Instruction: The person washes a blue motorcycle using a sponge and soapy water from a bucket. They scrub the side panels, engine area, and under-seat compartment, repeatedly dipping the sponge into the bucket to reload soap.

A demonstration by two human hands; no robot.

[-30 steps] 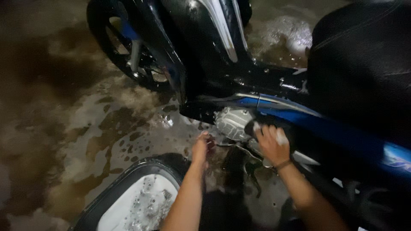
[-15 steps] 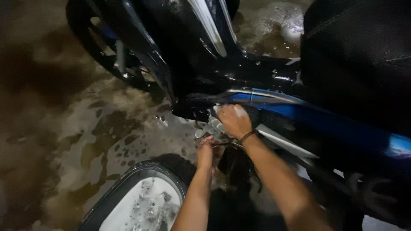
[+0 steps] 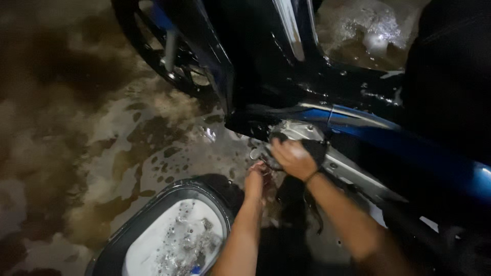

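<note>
A blue and black motorcycle (image 3: 358, 128) stands on wet ground, its silver engine casing (image 3: 296, 132) low in the middle. My right hand (image 3: 292, 158) presses a dark cloth (image 3: 313, 148) against the front of that casing. My left hand (image 3: 254, 179) reaches under the engine just below the right hand, its fingers curled against a metal part; whether it grips anything is hidden.
A dark basin (image 3: 148, 225) of soapy, foamy water sits on the ground by my left forearm. The front wheel (image 3: 169, 56) is at the upper left. The concrete floor (image 3: 66, 128) is wet with suds and puddles.
My right hand has slid left along the engine, from the blue side panel to the front of the silver casing. My left hand has stayed under the engine.
</note>
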